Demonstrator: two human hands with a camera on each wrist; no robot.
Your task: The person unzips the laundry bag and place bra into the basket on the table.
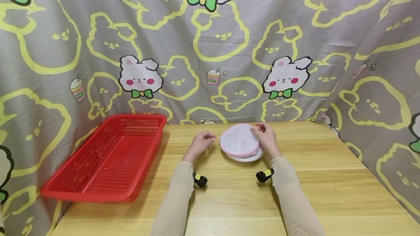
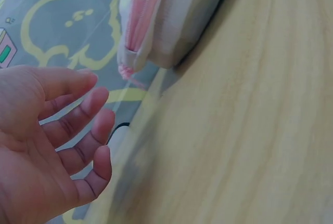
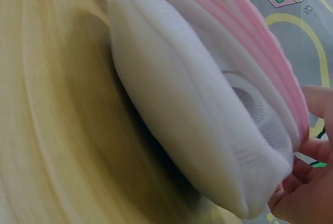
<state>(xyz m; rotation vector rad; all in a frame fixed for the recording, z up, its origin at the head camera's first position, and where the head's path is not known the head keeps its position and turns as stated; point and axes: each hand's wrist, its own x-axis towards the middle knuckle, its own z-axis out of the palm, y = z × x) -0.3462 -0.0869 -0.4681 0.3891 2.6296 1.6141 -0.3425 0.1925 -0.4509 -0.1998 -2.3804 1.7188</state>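
Note:
A round white mesh laundry bag point(image 1: 238, 140) with a pink zip around its rim stands on the table, its top disc tilted above a white base. My right hand point(image 1: 266, 138) grips its right edge, thumb on top, and in the right wrist view the fingers point(image 3: 307, 174) reach around the rim. At the bag's left my left hand point(image 1: 201, 144) hovers with loosely bent fingers and holds nothing. A small gap parts it from the pink zip end point(image 2: 126, 71) in the left wrist view.
A red plastic basket point(image 1: 132, 196) with slotted walls stands on the left of the wooden table point(image 1: 229, 207). A grey patterned curtain point(image 1: 183, 43) hangs behind the table and along both sides.

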